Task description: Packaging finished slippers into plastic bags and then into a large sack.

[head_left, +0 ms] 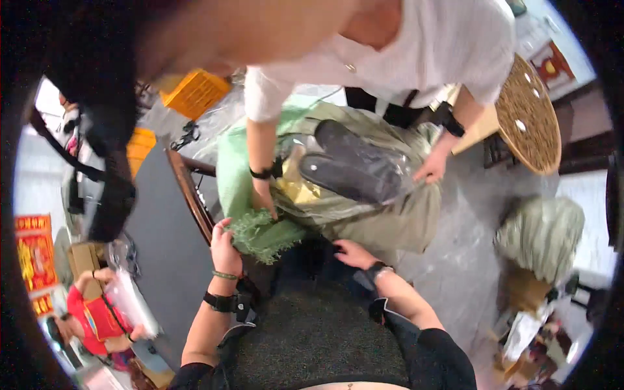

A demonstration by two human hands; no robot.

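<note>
A large woven sack, green on its left side and olive-grey on the right, gapes in front of me. Its near left edge is a tangle of frayed green strands. My left hand is closed at that frayed edge. My right hand has its fingers curled on the sack's near rim; the fingertips are partly hidden. In the sack's mouth lie dark grey mitt-like pieces in clear plastic, beside a yellow packet. Opposite me, another person in a white top grips the sack with both hands.
Yellow crates stand at the far left, near a wooden frame and a grey table. A round woven tray is at the far right. Another full sack sits right. A person in red works lower left.
</note>
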